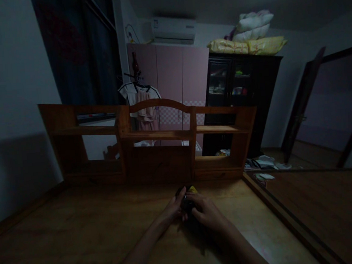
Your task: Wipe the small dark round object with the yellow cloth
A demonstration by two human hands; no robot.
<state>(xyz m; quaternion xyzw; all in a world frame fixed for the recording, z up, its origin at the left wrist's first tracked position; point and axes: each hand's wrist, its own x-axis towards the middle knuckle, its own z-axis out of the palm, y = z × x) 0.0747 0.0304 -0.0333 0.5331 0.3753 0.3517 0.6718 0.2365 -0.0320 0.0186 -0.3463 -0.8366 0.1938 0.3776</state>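
Both hands meet over the wooden surface point(110, 226), around a small dark object point(187, 204) with a shiny black part. Its kind I cannot make out in the dim light. My left hand point(176, 207) is closed around its left side, thumb on top. From the right, my right hand point(205, 209) grips it with bent fingers. A bit of yellow point(193, 189) shows just beyond the right fingers; whether it belongs to the dark object I cannot tell. Shadow covers the wood below the hands.
A wooden shelf unit point(156, 136) stands along the far edge of the surface. A raised wooden rail point(279, 211) borders the right side, with a lower floor point(321, 202) beyond. Behind are a pink wardrobe point(171, 75), a dark cabinet point(260, 84) and hanging clothes point(145, 106).
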